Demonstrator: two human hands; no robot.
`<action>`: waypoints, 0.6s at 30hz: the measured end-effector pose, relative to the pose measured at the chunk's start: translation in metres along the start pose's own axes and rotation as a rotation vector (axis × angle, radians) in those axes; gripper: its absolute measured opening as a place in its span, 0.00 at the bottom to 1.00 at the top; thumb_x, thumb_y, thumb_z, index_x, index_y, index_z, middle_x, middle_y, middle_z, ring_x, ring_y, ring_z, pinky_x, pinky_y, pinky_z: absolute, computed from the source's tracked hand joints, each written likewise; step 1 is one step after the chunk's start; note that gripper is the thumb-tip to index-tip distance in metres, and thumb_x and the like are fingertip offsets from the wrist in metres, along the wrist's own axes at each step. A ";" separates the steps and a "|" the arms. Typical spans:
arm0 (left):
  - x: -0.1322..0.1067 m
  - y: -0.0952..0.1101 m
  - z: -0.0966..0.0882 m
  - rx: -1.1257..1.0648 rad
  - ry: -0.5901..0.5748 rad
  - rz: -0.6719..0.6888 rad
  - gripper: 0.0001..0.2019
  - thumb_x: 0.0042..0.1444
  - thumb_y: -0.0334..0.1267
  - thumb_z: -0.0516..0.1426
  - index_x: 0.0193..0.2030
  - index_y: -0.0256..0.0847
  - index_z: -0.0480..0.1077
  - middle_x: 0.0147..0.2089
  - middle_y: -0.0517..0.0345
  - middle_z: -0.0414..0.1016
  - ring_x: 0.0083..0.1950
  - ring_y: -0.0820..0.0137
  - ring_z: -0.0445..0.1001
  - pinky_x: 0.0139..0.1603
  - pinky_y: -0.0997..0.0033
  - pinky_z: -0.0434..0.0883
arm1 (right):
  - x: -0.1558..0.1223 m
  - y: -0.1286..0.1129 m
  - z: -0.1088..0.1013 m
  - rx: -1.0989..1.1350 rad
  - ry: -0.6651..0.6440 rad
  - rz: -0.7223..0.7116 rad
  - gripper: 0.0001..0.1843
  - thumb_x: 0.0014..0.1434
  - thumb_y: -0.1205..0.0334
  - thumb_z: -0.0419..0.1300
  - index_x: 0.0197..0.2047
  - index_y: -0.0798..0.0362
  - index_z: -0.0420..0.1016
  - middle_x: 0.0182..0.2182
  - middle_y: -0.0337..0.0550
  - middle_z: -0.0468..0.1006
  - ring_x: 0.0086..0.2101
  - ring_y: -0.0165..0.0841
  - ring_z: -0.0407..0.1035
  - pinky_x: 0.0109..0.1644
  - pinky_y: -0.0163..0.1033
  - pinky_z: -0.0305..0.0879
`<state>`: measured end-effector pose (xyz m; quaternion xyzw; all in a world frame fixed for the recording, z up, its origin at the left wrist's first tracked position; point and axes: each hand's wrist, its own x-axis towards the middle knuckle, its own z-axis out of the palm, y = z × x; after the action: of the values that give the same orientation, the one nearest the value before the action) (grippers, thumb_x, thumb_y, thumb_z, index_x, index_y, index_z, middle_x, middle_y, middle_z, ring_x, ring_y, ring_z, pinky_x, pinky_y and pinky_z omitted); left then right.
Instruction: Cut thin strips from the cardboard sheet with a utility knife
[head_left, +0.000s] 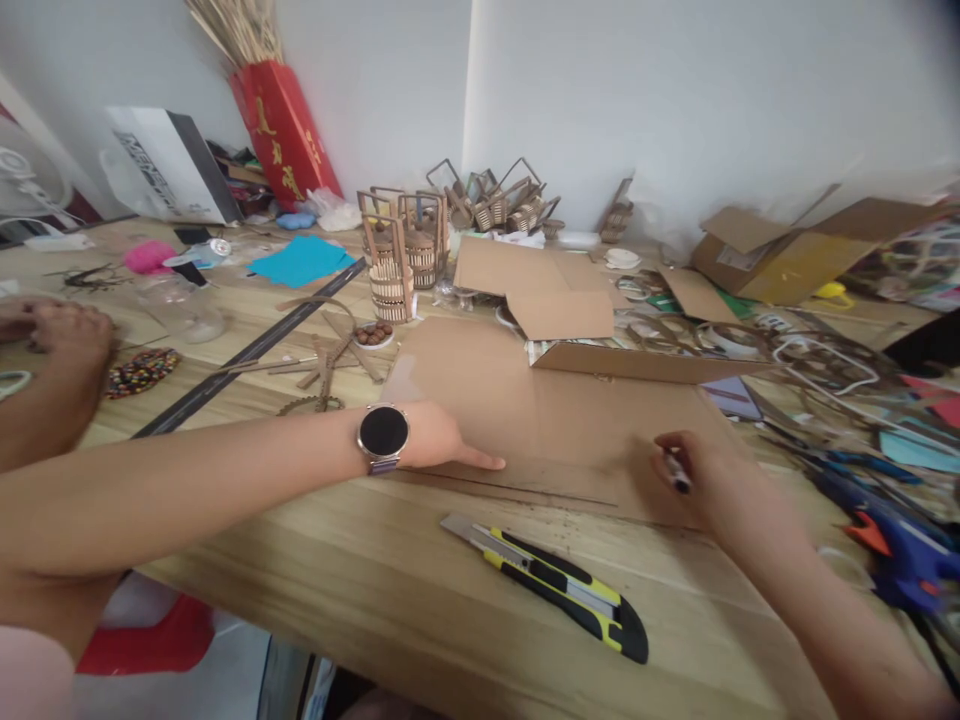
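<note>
A flattened brown cardboard box (480, 390) lies on the wooden table in front of me, one flap raised at its far side. My left hand (442, 440), with a round black watch (384, 432) at the wrist, rests on the cardboard near its front edge, one finger stretched out along it. Over the right part of the sheet, my right hand (709, 480) is closed around a marker (677, 472), slightly blurred. Between the hands and the table's front edge lies a yellow-and-black utility knife (555, 585) with its blade out.
At left, another person's hands (71, 330) are beside a heap of coloured beads (144, 372). Small woven baskets (394, 285) stand behind the cardboard, near a bowl of brown balls (373, 335). A blue glue gun (911, 550) and an open carton (795, 250) are at right.
</note>
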<state>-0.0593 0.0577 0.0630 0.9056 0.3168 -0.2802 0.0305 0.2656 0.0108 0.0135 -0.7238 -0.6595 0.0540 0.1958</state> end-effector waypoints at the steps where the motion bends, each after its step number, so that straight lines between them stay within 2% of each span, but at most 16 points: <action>1: -0.002 -0.002 0.002 0.013 0.018 0.004 0.39 0.59 0.19 0.46 0.68 0.70 0.51 0.37 0.57 0.80 0.33 0.65 0.76 0.35 0.72 0.66 | 0.003 -0.002 0.004 -0.005 -0.024 0.003 0.17 0.54 0.56 0.55 0.45 0.53 0.73 0.30 0.55 0.82 0.32 0.48 0.76 0.32 0.47 0.64; 3: -0.006 -0.008 0.006 0.004 0.058 0.006 0.40 0.57 0.18 0.49 0.69 0.67 0.52 0.39 0.57 0.79 0.35 0.66 0.75 0.36 0.75 0.65 | 0.003 -0.009 0.011 0.001 -0.046 -0.004 0.25 0.56 0.56 0.53 0.55 0.59 0.68 0.37 0.57 0.83 0.36 0.48 0.77 0.35 0.46 0.66; 5: -0.010 -0.015 0.011 -0.031 0.087 0.017 0.39 0.56 0.22 0.55 0.69 0.61 0.54 0.43 0.56 0.77 0.39 0.66 0.75 0.37 0.76 0.64 | -0.007 -0.019 0.013 0.021 -0.080 -0.032 0.27 0.59 0.53 0.52 0.59 0.58 0.65 0.41 0.55 0.82 0.36 0.45 0.78 0.35 0.45 0.68; 7: -0.012 -0.020 0.016 -0.074 0.101 0.023 0.36 0.55 0.31 0.61 0.69 0.57 0.57 0.47 0.53 0.75 0.42 0.65 0.75 0.36 0.76 0.64 | -0.026 -0.033 0.013 0.060 -0.160 -0.116 0.22 0.61 0.50 0.51 0.53 0.53 0.70 0.38 0.50 0.82 0.31 0.41 0.77 0.33 0.44 0.69; 9: -0.013 -0.021 0.022 -0.085 0.138 0.000 0.32 0.57 0.40 0.62 0.68 0.53 0.59 0.49 0.51 0.73 0.43 0.63 0.74 0.36 0.74 0.65 | -0.049 -0.050 0.013 0.129 -0.275 -0.312 0.17 0.64 0.50 0.51 0.45 0.49 0.75 0.38 0.47 0.81 0.35 0.39 0.77 0.37 0.42 0.71; 11: -0.012 -0.019 0.028 -0.064 0.202 -0.014 0.29 0.60 0.45 0.60 0.67 0.49 0.61 0.49 0.50 0.72 0.44 0.63 0.74 0.37 0.72 0.65 | -0.069 -0.068 0.015 0.127 -0.347 -0.468 0.12 0.59 0.53 0.60 0.43 0.49 0.76 0.39 0.47 0.80 0.38 0.40 0.76 0.40 0.43 0.72; 12: -0.010 -0.017 0.031 -0.054 0.237 -0.005 0.28 0.60 0.46 0.59 0.66 0.48 0.62 0.49 0.50 0.71 0.44 0.62 0.74 0.37 0.72 0.66 | -0.077 -0.075 0.016 0.095 -0.381 -0.515 0.14 0.54 0.55 0.65 0.44 0.49 0.77 0.39 0.47 0.80 0.40 0.42 0.76 0.41 0.44 0.72; 14: -0.007 -0.013 0.035 -0.045 0.299 0.026 0.26 0.61 0.47 0.59 0.64 0.46 0.64 0.48 0.51 0.71 0.43 0.62 0.74 0.37 0.71 0.66 | -0.086 -0.085 0.022 0.022 -0.394 -0.564 0.20 0.47 0.58 0.71 0.45 0.50 0.77 0.39 0.46 0.79 0.40 0.45 0.75 0.41 0.46 0.72; 15: -0.004 -0.011 0.037 -0.045 0.324 0.032 0.24 0.61 0.47 0.58 0.63 0.46 0.65 0.47 0.51 0.71 0.43 0.62 0.74 0.37 0.70 0.66 | -0.088 -0.087 0.024 -0.005 -0.386 -0.572 0.20 0.46 0.59 0.72 0.44 0.50 0.78 0.39 0.46 0.79 0.40 0.45 0.75 0.41 0.47 0.72; 18: 0.005 -0.012 0.040 -0.028 0.390 -0.042 0.18 0.63 0.43 0.56 0.58 0.43 0.69 0.45 0.50 0.71 0.43 0.62 0.73 0.37 0.68 0.67 | -0.089 -0.087 0.030 -0.005 -0.352 -0.571 0.14 0.47 0.66 0.68 0.39 0.51 0.77 0.36 0.45 0.79 0.38 0.43 0.74 0.39 0.44 0.71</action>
<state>-0.0822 0.0606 0.0281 0.9355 0.3392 -0.0954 -0.0248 0.1636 -0.0653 0.0009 -0.4897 -0.8596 0.1194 0.0844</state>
